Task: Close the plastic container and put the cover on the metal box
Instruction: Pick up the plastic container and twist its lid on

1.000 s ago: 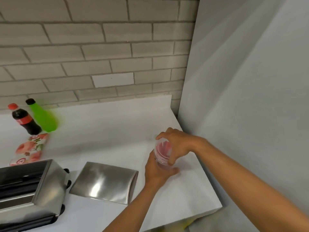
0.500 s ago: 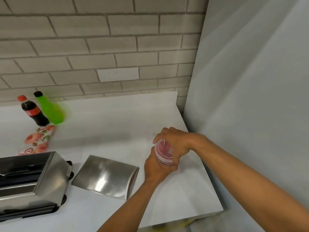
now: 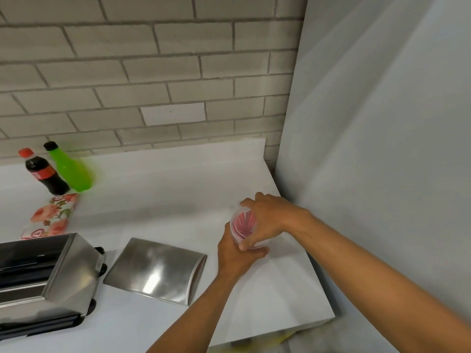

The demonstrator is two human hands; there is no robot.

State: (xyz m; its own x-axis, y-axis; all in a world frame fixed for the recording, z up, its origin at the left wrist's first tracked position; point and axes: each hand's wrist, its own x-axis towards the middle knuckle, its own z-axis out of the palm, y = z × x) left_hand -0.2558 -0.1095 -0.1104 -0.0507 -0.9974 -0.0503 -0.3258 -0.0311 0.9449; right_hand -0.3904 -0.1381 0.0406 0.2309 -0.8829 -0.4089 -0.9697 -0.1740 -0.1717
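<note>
Meanwhile, Both Hands Are Clasping the Plastic Container

Near the white counter's (image 3: 158, 200) right edge, the left hand (image 3: 235, 253) is gripping the clear plastic container (image 3: 243, 225) from below while the right hand (image 3: 270, 217) is wrapping over its top, hiding the lid. The metal cover (image 3: 155, 270) is lying beside the metal box (image 3: 38, 271), which is getting cut off at left.

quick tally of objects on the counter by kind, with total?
Bottles: 2, a dark cola bottle with a red cap and a green bottle with a black cap
Clear plastic containers: 1, held in both hands
Shiny metal boxes: 1
Shiny metal covers: 1
Floral packets: 1
Total: 6
</note>
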